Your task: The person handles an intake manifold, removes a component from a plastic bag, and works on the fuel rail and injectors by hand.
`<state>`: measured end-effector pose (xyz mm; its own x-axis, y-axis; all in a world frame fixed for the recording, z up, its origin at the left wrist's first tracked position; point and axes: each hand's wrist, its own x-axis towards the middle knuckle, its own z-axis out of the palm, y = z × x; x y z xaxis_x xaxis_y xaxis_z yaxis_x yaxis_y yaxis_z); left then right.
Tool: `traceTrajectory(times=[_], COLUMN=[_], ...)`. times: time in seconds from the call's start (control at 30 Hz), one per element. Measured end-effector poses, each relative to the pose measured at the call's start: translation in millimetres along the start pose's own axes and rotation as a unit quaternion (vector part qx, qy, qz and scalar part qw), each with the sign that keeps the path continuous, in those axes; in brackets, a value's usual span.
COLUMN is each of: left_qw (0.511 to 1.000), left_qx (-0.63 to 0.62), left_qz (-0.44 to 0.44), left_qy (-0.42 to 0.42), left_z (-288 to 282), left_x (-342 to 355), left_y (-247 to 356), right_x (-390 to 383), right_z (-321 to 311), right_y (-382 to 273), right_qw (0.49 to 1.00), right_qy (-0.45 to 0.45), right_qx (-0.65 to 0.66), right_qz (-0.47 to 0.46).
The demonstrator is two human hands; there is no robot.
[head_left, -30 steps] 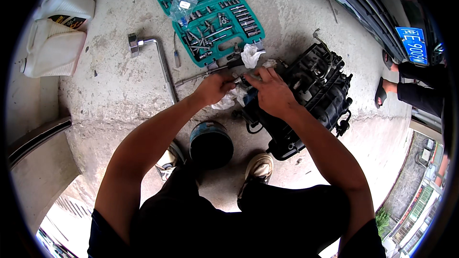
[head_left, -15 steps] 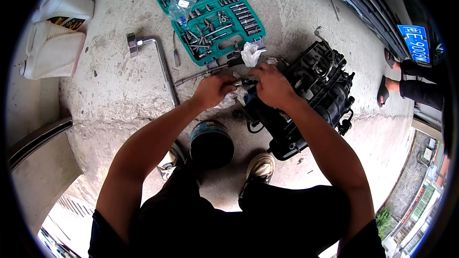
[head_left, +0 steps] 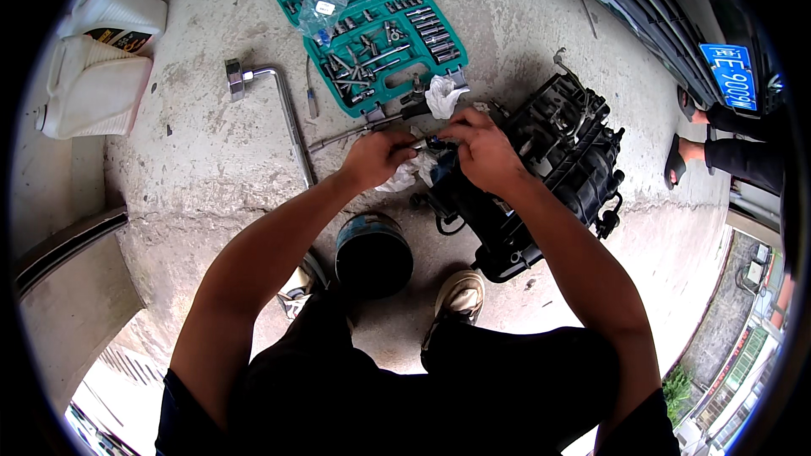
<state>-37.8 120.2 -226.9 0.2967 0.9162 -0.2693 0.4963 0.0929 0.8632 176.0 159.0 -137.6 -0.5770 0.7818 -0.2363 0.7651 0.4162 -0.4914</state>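
Observation:
Between my two hands is a small metal-and-dark fitting [head_left: 428, 143]. My left hand [head_left: 376, 157] has closed fingertips on its left end, while my right hand [head_left: 479, 152] has curled fingers at its right end, partly hiding it. White crumpled paper [head_left: 400, 179] lies just beneath the fitting. A black engine assembly [head_left: 566, 169], with hoses and fittings, lies on the floor to the right, under and beside my right forearm. A ratchet-like bar [head_left: 355, 131] lies beyond my left hand, near another paper wad [head_left: 443, 97].
A green socket case [head_left: 391, 80] lies open ahead. Left are a bent chrome wrench [head_left: 287, 118] and white jugs [head_left: 97, 89]. A dark bucket [head_left: 372, 262] stands by my shoes [head_left: 460, 295]. A vehicle front [head_left: 667, 34] and another person's sandalled foot [head_left: 688, 152] are at the right.
My right hand's fingers have curled in slightly around the fitting and shifted a little. My left hand stays almost where it was.

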Motion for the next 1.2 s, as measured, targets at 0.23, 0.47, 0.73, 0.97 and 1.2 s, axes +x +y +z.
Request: traceTrajectory(times=[0.23,0.47,0.73,0.97,1.2], left_qw=[1.000,0.998,0.994,0.987,0.995], left_qx=[0.012,-0.012,-0.084,-0.144,-0.092], left_qz=[-0.003,-0.015,-0.002,0.009,-0.003], left_qy=[-0.011,-0.052,-0.074,-0.071,-0.043], left_z=[-3.7,-4.5,5.8,8.3,5.7], left_x=[0.1,8.3,17.6,19.3,12.7], left_y=[-2.5,-6.2,-35.6,-38.9,-27.3], right_x=[0.3,-6.5,-0.9,2.4,2.6], right_z=[-6.3,-3.3,-5.5,-9.7,-6.4], right_y=[-17.9,-7.2,-22.2,-20.5,-20.3], right_qw=[0.996,0.981,0.976,0.969,0.989], right_qy=[-0.048,-0.079,-0.085,-0.109,-0.046], right_qx=[-0.067,-0.178,-0.199,-0.221,-0.143], right_qz=[0.025,-0.020,-0.001,0.010,0.010])
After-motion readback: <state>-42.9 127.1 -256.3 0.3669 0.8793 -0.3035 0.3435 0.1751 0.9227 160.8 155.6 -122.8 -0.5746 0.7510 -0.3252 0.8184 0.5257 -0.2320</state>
